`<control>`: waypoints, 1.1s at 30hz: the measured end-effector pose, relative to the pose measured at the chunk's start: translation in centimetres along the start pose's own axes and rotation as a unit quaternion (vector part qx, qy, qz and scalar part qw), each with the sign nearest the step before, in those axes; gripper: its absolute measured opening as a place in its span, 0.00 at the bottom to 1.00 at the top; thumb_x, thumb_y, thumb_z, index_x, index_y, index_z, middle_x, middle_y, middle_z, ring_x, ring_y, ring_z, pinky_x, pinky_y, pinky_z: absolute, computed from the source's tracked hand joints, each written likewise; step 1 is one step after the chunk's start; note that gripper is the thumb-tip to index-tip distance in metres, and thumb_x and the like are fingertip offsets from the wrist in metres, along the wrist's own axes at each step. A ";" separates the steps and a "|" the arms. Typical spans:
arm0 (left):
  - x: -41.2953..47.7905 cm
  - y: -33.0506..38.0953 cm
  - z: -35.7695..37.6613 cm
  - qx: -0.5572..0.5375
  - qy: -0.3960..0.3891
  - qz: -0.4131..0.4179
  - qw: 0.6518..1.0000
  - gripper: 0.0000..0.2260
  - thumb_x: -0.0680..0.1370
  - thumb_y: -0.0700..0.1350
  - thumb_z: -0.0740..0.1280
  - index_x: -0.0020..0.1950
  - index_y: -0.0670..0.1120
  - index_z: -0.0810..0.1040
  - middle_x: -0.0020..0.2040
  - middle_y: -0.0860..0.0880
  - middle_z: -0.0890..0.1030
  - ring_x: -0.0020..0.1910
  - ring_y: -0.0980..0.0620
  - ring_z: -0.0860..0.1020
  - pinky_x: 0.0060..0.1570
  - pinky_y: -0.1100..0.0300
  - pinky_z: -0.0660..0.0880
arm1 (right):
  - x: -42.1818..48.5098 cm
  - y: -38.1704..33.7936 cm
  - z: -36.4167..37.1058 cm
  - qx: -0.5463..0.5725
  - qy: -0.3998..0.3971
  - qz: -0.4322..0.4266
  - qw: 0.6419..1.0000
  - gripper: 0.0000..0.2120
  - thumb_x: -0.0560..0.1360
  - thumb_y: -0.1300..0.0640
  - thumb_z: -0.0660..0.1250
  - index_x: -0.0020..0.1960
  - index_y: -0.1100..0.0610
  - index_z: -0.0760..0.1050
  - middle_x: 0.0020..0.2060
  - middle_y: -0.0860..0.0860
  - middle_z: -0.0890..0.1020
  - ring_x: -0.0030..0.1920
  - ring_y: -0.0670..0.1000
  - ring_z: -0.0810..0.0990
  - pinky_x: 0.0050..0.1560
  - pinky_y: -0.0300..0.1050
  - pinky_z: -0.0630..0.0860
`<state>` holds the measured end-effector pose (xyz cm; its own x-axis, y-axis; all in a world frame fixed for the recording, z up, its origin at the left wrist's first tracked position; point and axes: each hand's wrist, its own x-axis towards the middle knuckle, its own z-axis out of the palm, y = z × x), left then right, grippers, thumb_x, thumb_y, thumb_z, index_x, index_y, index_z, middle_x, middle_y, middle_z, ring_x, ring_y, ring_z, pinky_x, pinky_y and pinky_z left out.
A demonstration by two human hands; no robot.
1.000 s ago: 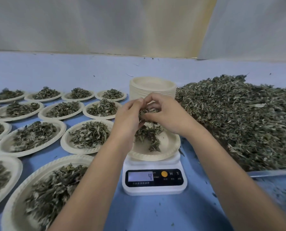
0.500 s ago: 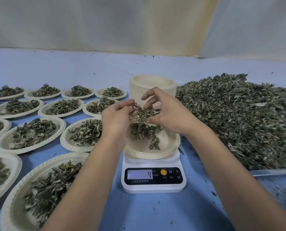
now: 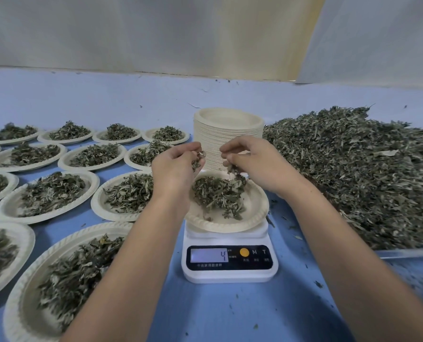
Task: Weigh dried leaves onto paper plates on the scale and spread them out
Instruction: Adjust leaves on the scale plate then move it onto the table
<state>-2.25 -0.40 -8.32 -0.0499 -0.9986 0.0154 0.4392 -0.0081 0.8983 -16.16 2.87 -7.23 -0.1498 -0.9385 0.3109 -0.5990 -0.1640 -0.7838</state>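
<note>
Table (image 3: pixel 131 99): big and blue. Everything sits on it. Tiny crumbs of leaf lie here and there on it.
Leaf pile (image 3: pixel 366 174): a huge heap of dry green-grey leaves on the right side of the table, just beside the scale.
Full plates (image 3: pixel 45 219): many pale paper plates in rows on the left. Each one has a flat bed of leaves on it.
Plate stack (image 3: pixel 227 134): a tall stack of empty paper plates. It stands behind the scale, between the full plates and the leaf pile.
Scale (image 3: pixel 230 275): white, with a dark front. It sits in the middle, near the person.
Plate on the scale (image 3: pixel 257 213): one paper plate rests on top of the scale.
Dried leaves (image 3: pixel 218 196): a small heap in the plate on the scale, more to the back and the left. The front and right of the plate are bare.
Left hand (image 3: pixel 173 169): up in the air over the left edge of the plate. Its fingers are curled in and pinch leaf bits (image 3: pixel 197 162).
Right hand (image 3: pixel 252 164): up over the back right of the plate, apart from the left hand. Its fingers are bent and pinch more leaf bits, which hang down to the heap.
Screen (image 3: pixel 209 254): it shows a 4.
</note>
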 end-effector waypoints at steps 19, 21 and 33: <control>-0.2 0.1 0.2 0.002 -0.008 0.003 1.000 0.10 0.79 0.30 0.59 0.46 0.39 0.79 0.45 0.45 0.80 0.47 0.50 0.79 0.46 0.64 0.80 | -0.2 0.1 0.4 -0.035 -0.013 -0.025 0.999 0.18 0.75 0.70 0.61 0.59 0.54 0.77 0.57 0.48 0.80 0.52 0.47 0.81 0.56 0.42 0.76; -0.2 0.0 0.2 0.005 -0.010 0.004 1.000 0.10 0.79 0.30 0.59 0.46 0.39 0.79 0.45 0.44 0.80 0.48 0.50 0.79 0.47 0.64 0.80 | -0.2 0.1 0.3 -0.039 0.003 -0.032 0.999 0.18 0.73 0.70 0.64 0.58 0.53 0.77 0.56 0.47 0.81 0.49 0.46 0.81 0.51 0.38 0.75; -0.5 0.1 0.7 -0.062 -0.089 -0.021 0.994 0.10 0.78 0.29 0.59 0.46 0.39 0.78 0.45 0.43 0.81 0.45 0.49 0.80 0.44 0.63 0.80 | -0.4 -0.6 0.4 0.159 -0.022 0.022 0.987 0.11 0.76 0.61 0.67 0.58 0.56 0.76 0.48 0.49 0.82 0.49 0.46 0.81 0.49 0.38 0.79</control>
<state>-2.84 0.10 -7.92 -0.2241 -0.9723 0.0665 0.5402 -0.0671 0.8389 -15.49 3.18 -7.10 -0.1316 -0.9583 0.2536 -0.3146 -0.2023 -0.9274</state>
